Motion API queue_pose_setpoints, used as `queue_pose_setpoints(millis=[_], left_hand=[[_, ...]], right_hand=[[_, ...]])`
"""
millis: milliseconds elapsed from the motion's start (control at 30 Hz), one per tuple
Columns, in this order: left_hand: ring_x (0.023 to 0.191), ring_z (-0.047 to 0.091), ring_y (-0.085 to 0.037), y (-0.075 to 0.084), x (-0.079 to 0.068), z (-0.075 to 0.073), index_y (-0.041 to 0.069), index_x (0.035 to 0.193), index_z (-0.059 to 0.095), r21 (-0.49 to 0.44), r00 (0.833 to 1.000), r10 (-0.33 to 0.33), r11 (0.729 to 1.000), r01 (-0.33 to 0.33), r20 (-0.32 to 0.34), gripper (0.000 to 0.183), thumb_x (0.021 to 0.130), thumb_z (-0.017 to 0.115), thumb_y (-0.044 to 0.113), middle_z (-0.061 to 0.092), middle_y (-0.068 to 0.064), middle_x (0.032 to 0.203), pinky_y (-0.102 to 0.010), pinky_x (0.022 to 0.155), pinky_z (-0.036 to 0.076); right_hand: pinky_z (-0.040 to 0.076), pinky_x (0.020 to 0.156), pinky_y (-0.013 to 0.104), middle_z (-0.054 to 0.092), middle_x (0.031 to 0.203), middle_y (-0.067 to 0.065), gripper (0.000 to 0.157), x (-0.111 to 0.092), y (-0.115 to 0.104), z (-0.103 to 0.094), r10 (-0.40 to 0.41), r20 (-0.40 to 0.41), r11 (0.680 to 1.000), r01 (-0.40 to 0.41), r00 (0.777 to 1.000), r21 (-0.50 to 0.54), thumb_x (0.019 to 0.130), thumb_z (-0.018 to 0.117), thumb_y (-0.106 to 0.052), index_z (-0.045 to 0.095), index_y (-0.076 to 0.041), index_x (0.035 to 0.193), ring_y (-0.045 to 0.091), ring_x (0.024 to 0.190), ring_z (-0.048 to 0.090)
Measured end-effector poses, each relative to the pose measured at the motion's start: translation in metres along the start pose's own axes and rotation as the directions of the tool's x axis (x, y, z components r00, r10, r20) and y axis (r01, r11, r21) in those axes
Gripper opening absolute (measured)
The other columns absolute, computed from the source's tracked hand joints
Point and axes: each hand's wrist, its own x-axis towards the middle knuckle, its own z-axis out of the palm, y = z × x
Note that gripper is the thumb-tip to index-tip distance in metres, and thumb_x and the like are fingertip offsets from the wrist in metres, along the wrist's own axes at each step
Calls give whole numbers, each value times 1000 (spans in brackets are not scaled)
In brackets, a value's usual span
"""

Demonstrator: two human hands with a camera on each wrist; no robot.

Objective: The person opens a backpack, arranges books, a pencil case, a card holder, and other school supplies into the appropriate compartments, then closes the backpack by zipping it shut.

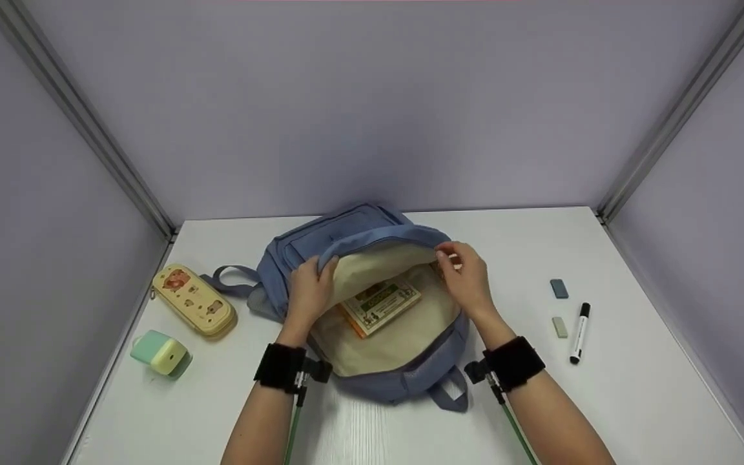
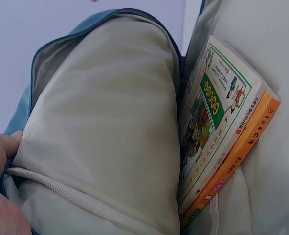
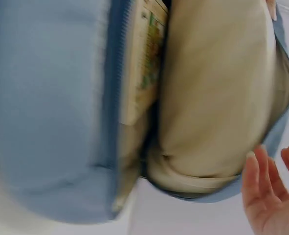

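A blue backpack (image 1: pixel 340 236) lies unzipped, its cream lining facing up. On the left edge of the raised flap, my left hand (image 1: pixel 310 290) grips the fabric between thumb and fingers, also visible in the left wrist view. At the flap's right edge is my right hand (image 1: pixel 465 274); in the right wrist view its fingers (image 3: pixel 264 178) touch the rim, with the thumb apart. Inside the bag sit two books, a white one with a green title panel (image 2: pixel 217 107) and an orange-spined one (image 2: pixel 242 152).
Left of the bag lie a yellow pencil case (image 1: pixel 194 300) with cartoon pictures and a green-and-yellow pencil sharpener (image 1: pixel 161 352). To the right are a dark blue eraser (image 1: pixel 558 289), a pale green eraser (image 1: pixel 560 327) and a black-capped white marker (image 1: pixel 580 332). Walls (image 1: pixel 372 103) enclose the table.
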Motion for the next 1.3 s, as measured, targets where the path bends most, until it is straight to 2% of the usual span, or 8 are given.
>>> queue_pose_setpoints(millis=[133,300,567,700,800,900,1133,1300], left_hand=[[49,31,-14,0,-3,-1,13,68,41,-26,999,11,1000,-9,50,39,100,59,24,31,4,57,-32,53,31],[52,33,-12,-1,-10,-4,12,71,43,-79,980,42,997,-27,194,37,100,58,29,32,4,59,-30,54,32],[56,40,-11,-7,-22,-11,10,81,57,-170,886,54,985,28,460,34,97,61,40,43,4,65,-28,56,36],[84,62,-18,-7,-26,-11,6,108,68,-183,863,26,980,78,504,38,101,54,40,66,-3,93,-37,76,50],[110,62,-29,-5,-31,-10,2,123,65,-130,863,-30,985,110,505,51,105,40,43,67,-13,117,-47,94,46],[120,56,-35,-2,-39,-7,0,128,61,-24,854,-89,993,118,513,60,106,31,47,62,-18,126,-52,100,41],[130,45,-42,3,-60,15,3,144,48,170,784,-140,984,44,604,62,106,28,48,51,-19,141,-55,108,30],[132,32,-56,1,-67,30,13,149,44,285,746,-216,958,37,630,65,104,25,56,46,-19,145,-76,100,19]], right_hand=[[49,85,41,61,114,16,28,16,-6,-4,-127,10,983,128,992,-136,96,61,-4,65,-2,123,29,105,59],[37,104,50,58,129,20,40,24,0,-6,-59,172,964,101,983,-244,95,62,-4,58,-1,134,38,122,52],[47,94,48,68,113,20,22,16,16,-12,71,250,975,-15,966,-220,96,62,-6,68,4,115,35,108,63],[47,92,48,68,110,19,21,15,18,-16,27,300,982,31,953,-187,96,61,-6,69,4,113,35,105,63],[47,92,49,69,109,19,20,12,19,-19,-22,329,982,83,944,-172,95,62,-6,70,4,111,35,104,64],[47,91,49,69,107,17,19,8,21,-20,-49,326,978,111,944,-175,94,64,-6,71,3,108,35,103,64],[49,87,48,71,104,13,17,-5,27,-24,-60,339,960,147,939,-239,92,67,-7,73,0,106,32,99,66],[45,89,53,70,103,12,14,-11,28,-28,-73,405,931,208,911,-301,92,67,-8,73,-2,104,32,99,65]])
